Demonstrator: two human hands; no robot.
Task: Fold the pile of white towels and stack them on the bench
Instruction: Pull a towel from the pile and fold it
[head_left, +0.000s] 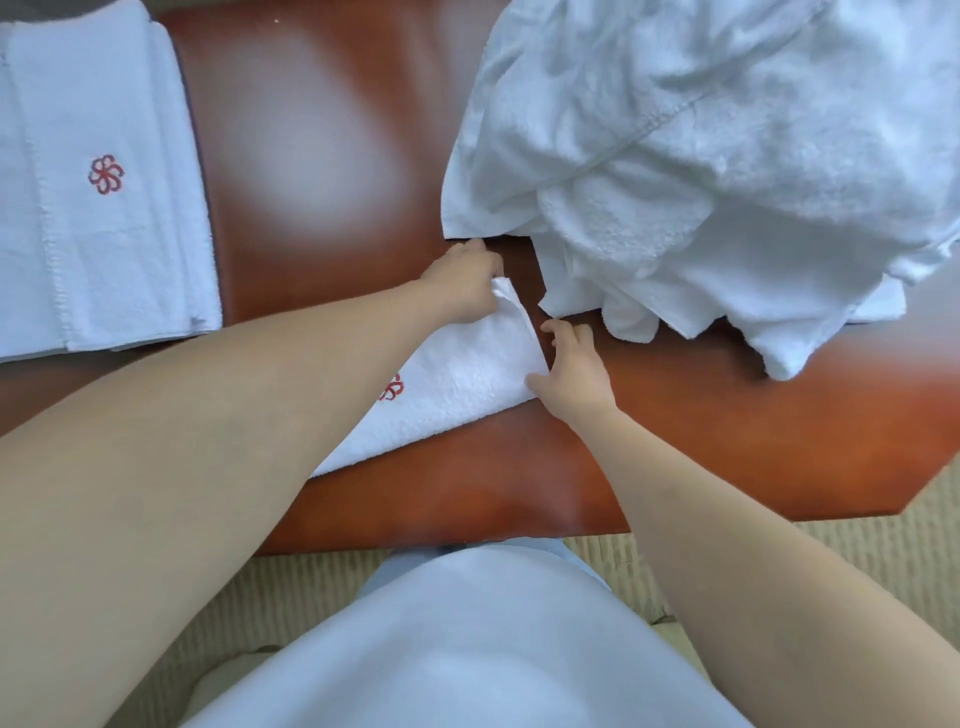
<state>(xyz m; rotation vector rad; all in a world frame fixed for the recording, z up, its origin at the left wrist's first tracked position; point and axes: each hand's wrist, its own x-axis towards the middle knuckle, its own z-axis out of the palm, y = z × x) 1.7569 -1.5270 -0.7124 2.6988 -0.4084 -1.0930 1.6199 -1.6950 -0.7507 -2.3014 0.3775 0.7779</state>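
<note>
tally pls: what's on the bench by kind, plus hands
Folded towel stack: 1, at the left end of the bench
Towel being folded: 1, left hand pinching its corner, right hand at its edge
Unfolded towel pile: 1; towels in it cannot be counted
Hands: 2
Total: 5

Single head-worn view, steeply downward and close over the bench (322, 156), arms reaching forward.

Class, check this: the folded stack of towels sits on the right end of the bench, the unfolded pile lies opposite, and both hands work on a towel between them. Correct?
Not quite. The head view shows the folded stack on the left end of the bench; the unfolded pile lies opposite. The left hand and right hand do work on a towel between them.
</note>
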